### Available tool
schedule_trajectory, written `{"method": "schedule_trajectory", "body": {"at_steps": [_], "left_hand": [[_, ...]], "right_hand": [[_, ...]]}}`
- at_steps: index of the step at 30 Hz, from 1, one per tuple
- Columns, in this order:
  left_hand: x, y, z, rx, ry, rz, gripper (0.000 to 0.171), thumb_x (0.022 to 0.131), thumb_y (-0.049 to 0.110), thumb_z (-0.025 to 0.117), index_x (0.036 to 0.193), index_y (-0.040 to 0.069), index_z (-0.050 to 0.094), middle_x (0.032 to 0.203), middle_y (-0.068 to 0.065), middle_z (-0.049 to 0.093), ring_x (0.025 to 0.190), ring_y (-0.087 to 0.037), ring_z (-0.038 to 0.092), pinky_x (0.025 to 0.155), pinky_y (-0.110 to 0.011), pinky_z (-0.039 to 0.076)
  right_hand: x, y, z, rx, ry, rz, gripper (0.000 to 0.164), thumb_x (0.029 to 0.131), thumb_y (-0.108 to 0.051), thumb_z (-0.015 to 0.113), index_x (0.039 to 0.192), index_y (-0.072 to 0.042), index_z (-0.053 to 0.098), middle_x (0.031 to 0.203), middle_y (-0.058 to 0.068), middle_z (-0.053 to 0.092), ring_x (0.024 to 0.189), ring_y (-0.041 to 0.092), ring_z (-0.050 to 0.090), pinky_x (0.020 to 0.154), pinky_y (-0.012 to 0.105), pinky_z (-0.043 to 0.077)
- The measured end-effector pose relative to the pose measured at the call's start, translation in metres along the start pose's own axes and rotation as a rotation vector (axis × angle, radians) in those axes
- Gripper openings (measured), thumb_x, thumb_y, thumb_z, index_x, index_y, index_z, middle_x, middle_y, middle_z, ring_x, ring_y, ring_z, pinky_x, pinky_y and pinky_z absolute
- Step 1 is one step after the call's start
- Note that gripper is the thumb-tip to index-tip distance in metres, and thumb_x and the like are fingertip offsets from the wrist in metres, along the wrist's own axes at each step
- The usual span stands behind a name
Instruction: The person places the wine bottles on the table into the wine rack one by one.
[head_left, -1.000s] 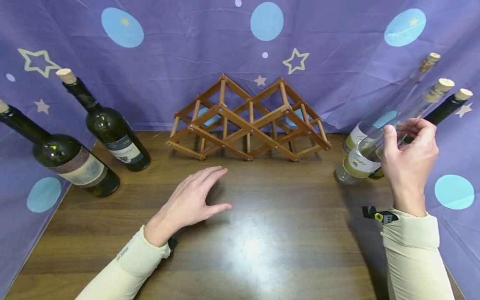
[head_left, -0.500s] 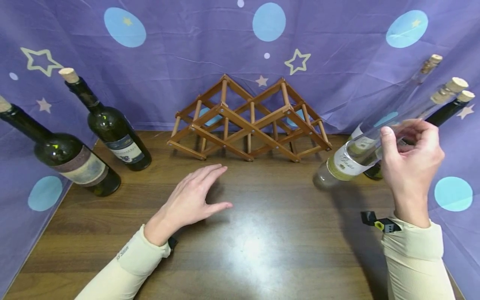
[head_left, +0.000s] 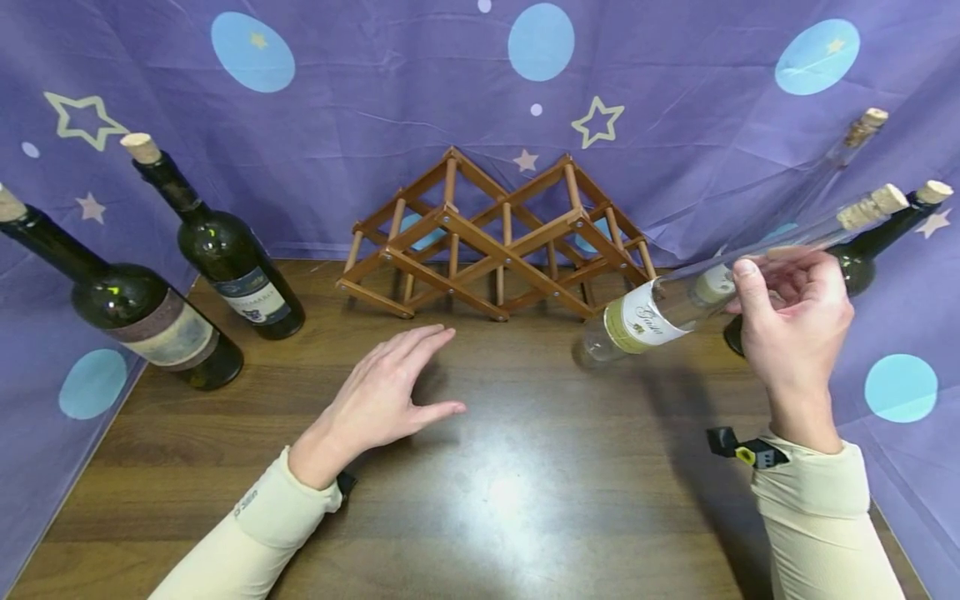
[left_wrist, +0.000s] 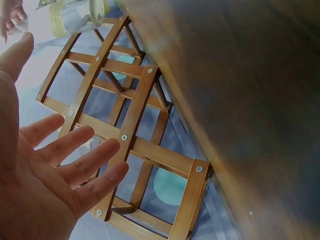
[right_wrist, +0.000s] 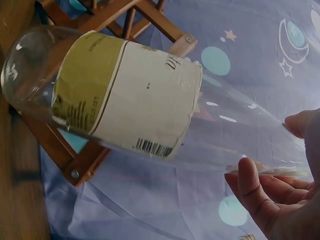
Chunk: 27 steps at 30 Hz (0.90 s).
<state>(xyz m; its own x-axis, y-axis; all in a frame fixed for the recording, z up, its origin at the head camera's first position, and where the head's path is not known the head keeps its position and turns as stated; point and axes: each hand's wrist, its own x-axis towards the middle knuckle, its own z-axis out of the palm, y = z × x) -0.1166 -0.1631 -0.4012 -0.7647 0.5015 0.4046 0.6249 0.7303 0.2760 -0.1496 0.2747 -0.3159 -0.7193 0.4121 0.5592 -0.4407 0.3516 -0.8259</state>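
Note:
My right hand (head_left: 798, 333) grips a clear glass wine bottle (head_left: 645, 321) by its upper part, thumb on the near side. The bottle leans steeply, its corked neck toward the upper right and its base toward the rack's right end. In the right wrist view its white and olive label (right_wrist: 130, 95) faces the camera. My left hand (head_left: 378, 396) holds nothing; its fingers are extended over the table in front of the folding wooden wine rack (head_left: 502, 250). In the left wrist view the left palm (left_wrist: 45, 185) shows with fingers spread before the rack.
Two dark corked wine bottles, one farther back (head_left: 232, 267) and one nearer (head_left: 150, 325), stand at the left. Behind the right hand stand a dark bottle (head_left: 858, 258) and another clear bottle (head_left: 716, 283), partly hidden. A purple patterned cloth (head_left: 390, 92) hangs behind the table (head_left: 480, 517).
My right hand has lifted the clear bottle away from the other right-side bottles, tilting it and swinging its base left toward the rack. The left hand has stayed in place.

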Motion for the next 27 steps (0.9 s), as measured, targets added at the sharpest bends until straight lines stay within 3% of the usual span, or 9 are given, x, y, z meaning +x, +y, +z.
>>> {"method": "schedule_trajectory", "body": {"at_steps": [6, 11, 19, 27], "left_hand": [[0.001, 0.000, -0.001, 0.000, 0.016, 0.009, 0.097, 0.082, 0.063, 0.085, 0.156, 0.009, 0.051, 0.154, -0.013, 0.055, 0.137, -0.035, 0.055, 0.113, -0.055, 0.045], [0.001, 0.001, -0.002, 0.000, 0.042, 0.021, 0.098, 0.082, 0.063, 0.085, 0.157, 0.009, 0.051, 0.154, -0.013, 0.055, 0.138, -0.035, 0.054, 0.113, -0.055, 0.045], [0.002, 0.001, -0.003, -0.009, 0.089, 0.040, 0.103, 0.080, 0.062, 0.087, 0.159, 0.008, 0.047, 0.155, -0.014, 0.053, 0.140, -0.035, 0.053, 0.115, -0.054, 0.043], [0.003, 0.002, -0.002, -0.007, 0.119, 0.055, 0.107, 0.080, 0.060, 0.088, 0.160, 0.006, 0.044, 0.158, -0.015, 0.050, 0.143, -0.036, 0.050, 0.117, -0.055, 0.041]], "right_hand": [[-0.005, 0.008, 0.009, 0.213, -0.060, 0.017, 0.024, 0.093, -0.002, 0.078, 0.112, 0.007, 0.066, 0.090, 0.009, 0.074, 0.059, 0.012, 0.068, 0.054, 0.018, 0.056], [-0.012, 0.012, 0.020, 0.361, -0.116, 0.018, 0.025, 0.094, 0.001, 0.077, 0.112, 0.013, 0.064, 0.092, 0.015, 0.075, 0.066, 0.018, 0.071, 0.056, 0.022, 0.057], [-0.025, 0.011, 0.035, 0.476, -0.138, 0.089, 0.009, 0.098, 0.002, 0.071, 0.105, 0.003, 0.065, 0.094, 0.019, 0.073, 0.079, 0.022, 0.076, 0.058, 0.027, 0.060], [-0.040, 0.015, 0.050, 0.547, -0.191, 0.172, 0.008, 0.104, -0.002, 0.066, 0.108, 0.004, 0.063, 0.098, 0.025, 0.076, 0.082, 0.028, 0.079, 0.060, 0.032, 0.062]]}}
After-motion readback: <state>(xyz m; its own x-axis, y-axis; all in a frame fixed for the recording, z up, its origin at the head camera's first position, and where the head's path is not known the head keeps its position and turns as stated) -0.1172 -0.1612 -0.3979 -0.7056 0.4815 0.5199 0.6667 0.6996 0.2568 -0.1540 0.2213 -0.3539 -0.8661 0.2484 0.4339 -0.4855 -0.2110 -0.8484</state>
